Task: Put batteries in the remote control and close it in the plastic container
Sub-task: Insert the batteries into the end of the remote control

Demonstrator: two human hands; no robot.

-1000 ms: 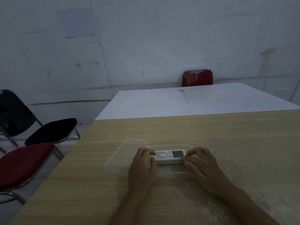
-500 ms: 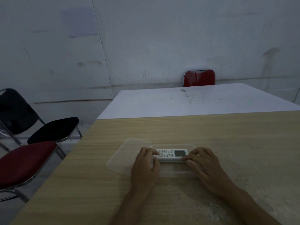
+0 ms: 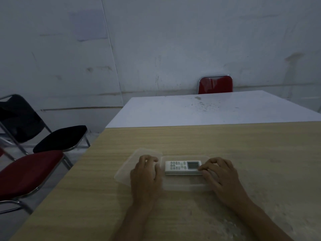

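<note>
A white remote control [image 3: 182, 167] lies face up, buttons left and screen right, inside a clear plastic container [image 3: 184, 187] on the wooden table [image 3: 260, 153]. The container's clear lid [image 3: 125, 173] lies flat on the table, touching the container's left side. My left hand [image 3: 145, 174] rests on the lid with its fingers curled, just left of the remote and apart from it. My right hand [image 3: 220, 178] is at the container's right end, its fingertips touching the remote's screen end. No batteries are visible.
A white table [image 3: 208, 110] adjoins the wooden table's far edge, with a red chair [image 3: 215, 84] behind it. To the left stand a red-seated chair [image 3: 29, 171] and a black chair [image 3: 59, 138]. The table's left edge is near the lid.
My left hand has let go of the remote's left end and shifted left onto the lid. The right hand stays at the remote's right end.
</note>
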